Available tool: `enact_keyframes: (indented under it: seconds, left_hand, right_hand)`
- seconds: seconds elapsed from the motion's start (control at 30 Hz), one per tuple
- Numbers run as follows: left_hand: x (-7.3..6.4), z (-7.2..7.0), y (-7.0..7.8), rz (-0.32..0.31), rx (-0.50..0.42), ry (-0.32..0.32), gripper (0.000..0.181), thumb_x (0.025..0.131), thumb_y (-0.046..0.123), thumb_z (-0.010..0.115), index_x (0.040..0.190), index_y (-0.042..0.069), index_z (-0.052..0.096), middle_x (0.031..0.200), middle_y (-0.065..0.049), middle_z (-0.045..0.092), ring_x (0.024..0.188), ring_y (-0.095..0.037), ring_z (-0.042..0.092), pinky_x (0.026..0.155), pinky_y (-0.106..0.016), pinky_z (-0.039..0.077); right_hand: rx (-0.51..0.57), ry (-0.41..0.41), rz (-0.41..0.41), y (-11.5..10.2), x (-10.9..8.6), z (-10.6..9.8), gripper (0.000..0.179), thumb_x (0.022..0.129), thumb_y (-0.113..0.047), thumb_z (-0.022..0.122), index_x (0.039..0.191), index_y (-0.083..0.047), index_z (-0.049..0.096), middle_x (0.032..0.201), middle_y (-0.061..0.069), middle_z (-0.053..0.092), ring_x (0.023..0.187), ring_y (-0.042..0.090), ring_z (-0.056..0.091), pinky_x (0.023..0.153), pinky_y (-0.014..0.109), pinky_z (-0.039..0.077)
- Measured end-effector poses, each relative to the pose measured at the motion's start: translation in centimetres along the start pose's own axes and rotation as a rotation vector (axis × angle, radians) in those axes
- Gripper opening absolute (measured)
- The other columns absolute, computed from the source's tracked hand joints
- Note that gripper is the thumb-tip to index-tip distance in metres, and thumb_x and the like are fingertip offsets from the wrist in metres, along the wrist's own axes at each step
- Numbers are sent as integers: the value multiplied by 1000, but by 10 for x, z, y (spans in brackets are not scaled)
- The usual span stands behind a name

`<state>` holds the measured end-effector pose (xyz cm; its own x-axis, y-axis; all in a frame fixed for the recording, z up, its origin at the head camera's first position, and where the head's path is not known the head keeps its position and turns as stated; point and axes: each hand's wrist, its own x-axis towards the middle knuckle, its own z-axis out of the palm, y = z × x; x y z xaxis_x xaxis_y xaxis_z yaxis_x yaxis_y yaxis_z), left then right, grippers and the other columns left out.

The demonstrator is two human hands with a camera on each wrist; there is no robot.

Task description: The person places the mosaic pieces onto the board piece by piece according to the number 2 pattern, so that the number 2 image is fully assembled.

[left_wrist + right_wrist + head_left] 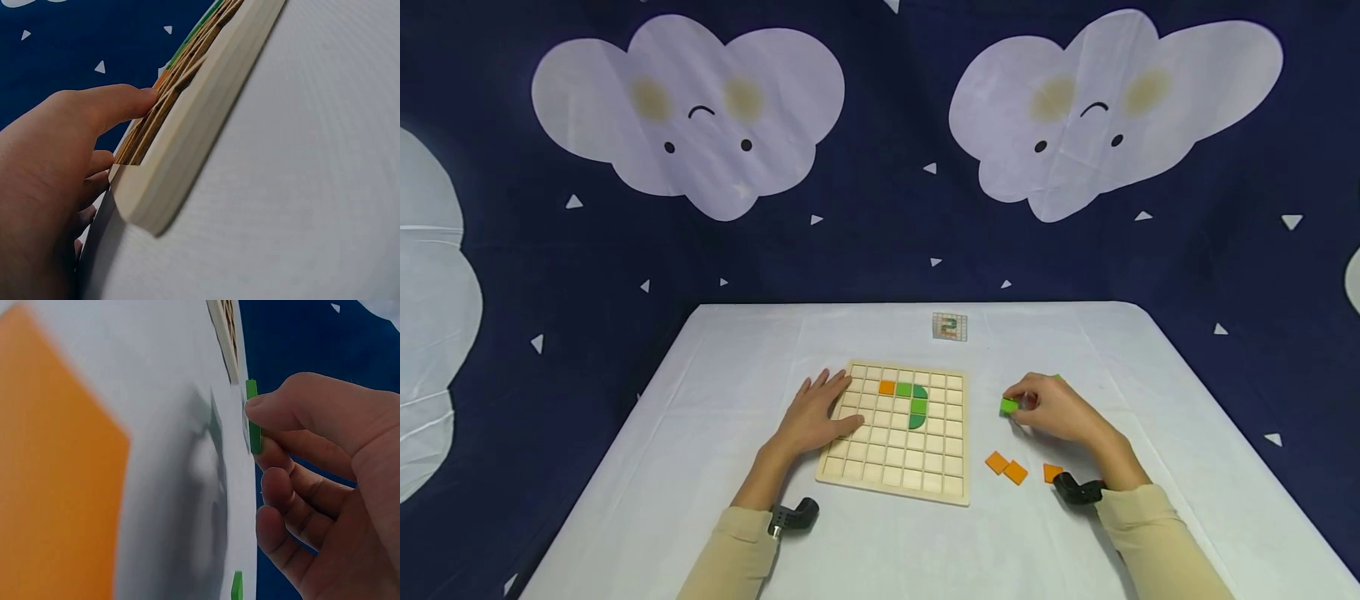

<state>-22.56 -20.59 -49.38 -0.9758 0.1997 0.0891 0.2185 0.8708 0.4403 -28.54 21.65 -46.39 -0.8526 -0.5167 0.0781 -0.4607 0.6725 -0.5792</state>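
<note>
My left hand [815, 414] rests with spread fingers on the left edge of a wooden grid board [932, 483]; in the left wrist view its thumb touches the board's cells. On the board lie an orange square tile [887, 387], a green square [904, 389], a dark green quarter-round piece [921, 392], another green square [918, 406] and a second quarter-round [916, 422]. To the right of the board, my right hand [1060, 408] pinches a green square tile [253, 434] between thumb and fingers, above the white table.
Two orange tiles [997, 462] lie touching on the table, and a third orange tile [1052, 473] is partly hidden by the right wrist camera. A green piece [1057, 377] shows behind the right hand. At the back stands a pattern card [950, 327] bearing a figure 2.
</note>
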Motion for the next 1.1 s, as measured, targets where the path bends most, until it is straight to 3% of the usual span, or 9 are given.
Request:
enact_keyframes:
  seconds: [1.1]
  left_hand:
    - [0, 0, 1, -5, 4, -9, 84, 84, 62, 58, 150, 15, 36, 155, 0, 29, 145, -22, 13, 117, -40, 2]
  right_hand:
    - [65, -35, -116, -33, 30, 25, 29, 76, -11, 76, 106, -11, 74, 87, -6, 63, 71, 13, 55, 57, 27, 48]
